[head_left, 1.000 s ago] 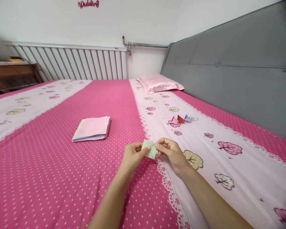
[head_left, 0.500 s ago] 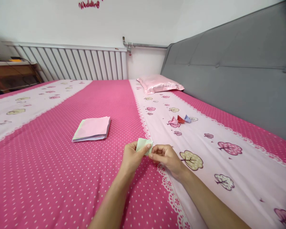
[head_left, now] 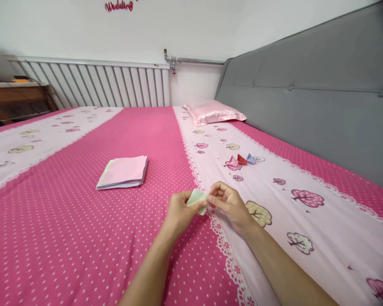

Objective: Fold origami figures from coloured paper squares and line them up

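Note:
A small folded piece of pale green paper (head_left: 196,196) is pinched in my left hand (head_left: 179,211), thumb on top and fingers behind. At the paper's right edge, my right hand (head_left: 228,205) has its thumb and fingertips closed together on the corner. Its other fingers are curled. To the left on the bed lies a stack of square paper sheets (head_left: 126,170), pink on top with green and grey edges showing. Three small folded paper pieces sit in a row to the right: one pink (head_left: 232,161), one red (head_left: 241,160) and one blue (head_left: 251,158).
A pink dotted bedspread (head_left: 67,238) with a white tree-print band covers the bed. Further back lies a pink satin pillow (head_left: 213,112). A grey padded headboard (head_left: 312,85) rises on the right, and a white radiator (head_left: 95,83) lines the far wall.
Both hands have shifted slightly to the right. The green paper has turned and now sits tilted, and my right hand has risen to its upper right corner.

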A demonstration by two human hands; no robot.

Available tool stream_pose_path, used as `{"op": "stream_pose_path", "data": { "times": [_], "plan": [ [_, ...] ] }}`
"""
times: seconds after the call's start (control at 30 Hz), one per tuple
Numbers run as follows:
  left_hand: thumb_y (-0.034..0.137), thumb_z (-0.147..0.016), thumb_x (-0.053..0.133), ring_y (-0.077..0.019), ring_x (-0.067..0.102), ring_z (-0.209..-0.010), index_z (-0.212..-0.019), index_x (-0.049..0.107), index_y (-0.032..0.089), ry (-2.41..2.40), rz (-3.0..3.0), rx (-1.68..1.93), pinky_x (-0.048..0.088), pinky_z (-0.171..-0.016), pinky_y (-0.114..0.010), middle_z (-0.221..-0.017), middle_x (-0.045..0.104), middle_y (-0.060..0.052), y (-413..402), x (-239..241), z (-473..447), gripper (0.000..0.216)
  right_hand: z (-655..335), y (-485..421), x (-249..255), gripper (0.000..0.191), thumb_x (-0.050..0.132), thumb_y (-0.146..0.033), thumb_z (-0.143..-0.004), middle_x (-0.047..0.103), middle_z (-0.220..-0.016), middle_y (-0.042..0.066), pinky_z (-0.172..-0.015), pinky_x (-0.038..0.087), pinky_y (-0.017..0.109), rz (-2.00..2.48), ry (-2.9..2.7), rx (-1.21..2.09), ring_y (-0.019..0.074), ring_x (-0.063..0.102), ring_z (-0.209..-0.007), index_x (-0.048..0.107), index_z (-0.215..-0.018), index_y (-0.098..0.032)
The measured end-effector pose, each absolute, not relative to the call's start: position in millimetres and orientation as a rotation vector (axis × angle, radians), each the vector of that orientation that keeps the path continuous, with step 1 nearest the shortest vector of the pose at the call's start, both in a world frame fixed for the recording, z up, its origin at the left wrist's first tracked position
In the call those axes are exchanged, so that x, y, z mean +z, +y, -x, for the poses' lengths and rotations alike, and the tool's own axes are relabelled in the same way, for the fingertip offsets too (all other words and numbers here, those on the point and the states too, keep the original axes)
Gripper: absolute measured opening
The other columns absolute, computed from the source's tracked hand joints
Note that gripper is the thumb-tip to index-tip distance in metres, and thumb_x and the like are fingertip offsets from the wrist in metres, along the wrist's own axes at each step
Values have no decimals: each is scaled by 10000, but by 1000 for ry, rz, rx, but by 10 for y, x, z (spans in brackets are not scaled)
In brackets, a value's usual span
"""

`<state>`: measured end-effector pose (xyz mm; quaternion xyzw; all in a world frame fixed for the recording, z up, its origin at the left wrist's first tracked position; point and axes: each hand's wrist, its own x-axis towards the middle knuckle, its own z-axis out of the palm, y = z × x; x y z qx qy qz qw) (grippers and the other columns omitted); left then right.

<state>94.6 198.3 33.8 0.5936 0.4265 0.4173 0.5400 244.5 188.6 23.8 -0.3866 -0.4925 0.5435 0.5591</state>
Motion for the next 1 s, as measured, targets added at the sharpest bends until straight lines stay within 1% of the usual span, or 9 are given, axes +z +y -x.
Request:
{"op": "stream_pose_path", "data": {
  "times": [0.07,0.13,0.2,0.37,0.43,0.53,0.73,0.8,1.0],
  "plan": [
    [282,-610,715,-105,507,-509,-813,577,104,977,-1328,1022,373,-502,-223,-593,583,-8,1981,351,-946,303,-2453,1908,221,250,737,-286,-636,504,-612,-46,-538,393,226,940,-1135,1212,87,478,-552,513,-690,-188],
    [246,-627,695,-109,516,-492,-1008,508,122,964,-1296,1047,363,-483,-214,-565,581,18,1977,365,-939,442,-2459,1925,212,212,722,-298,-647,528,-628,-37,-560,408,241,960,-1114,1157,95,488,-563,546,-691,-188],
    [237,-683,646,-102,504,-468,-1091,432,152,949,-1322,1069,329,-460,-197,-531,558,47,1974,369,-930,468,-2464,1934,211,160,708,-300,-660,577,-676,-21,-605,424,256,972,-1108,1128,105,513,-602,610,-725,-190],
    [195,-772,545,-89,524,-546,-863,371,210,835,-1384,1130,345,-507,-190,-617,570,49,1977,336,-925,197,-2469,1923,223,117,694,-284,-681,668,-788,12,-727,440,286,993,-1136,1109,143,578,-746,695,-774,-212],
    [183,-776,539,-85,525,-563,-811,351,212,827,-1384,1169,370,-533,-196,-632,557,52,1977,328,-930,194,-2472,1918,223,139,681,-289,-699,679,-831,25,-735,445,291,1003,-1169,1108,152,585,-774,702,-815,-214],
    [189,-776,545,-86,527,-569,-836,359,217,830,-1365,1197,407,-563,-213,-661,555,52,1975,332,-933,197,-2475,1920,216,180,662,-304,-720,683,-880,41,-725,454,299,1026,-1208,1099,159,588,-783,700,-867,-208],
    [169,-753,546,-110,556,-607,-802,545,170,873,-1467,1173,442,-607,-239,-676,590,9,1990,307,-923,49,-2465,1931,185,236,688,-292,-696,688,-879,42,-723,472,320,995,-1270,1106,167,612,-779,680,-917,-208],
    [165,-739,562,-126,575,-618,-805,602,153,918,-1476,1151,452,-612,-249,-679,625,-15,1997,288,-919,78,-2461,1932,170,239,688,-287,-700,689,-876,44,-733,477,327,980,-1282,1114,172,621,-791,673,-924,-205],
    [231,-691,664,-182,636,-718,-960,674,157,1033,-1529,1145,493,-653,-288,-873,703,-81,2003,283,-910,280,-2471,1933,133,240,649,-261,-744,686,-937,62,-778,471,344,937,-1334,1134,187,628,-855,651,-975,-197]
  ]
}}
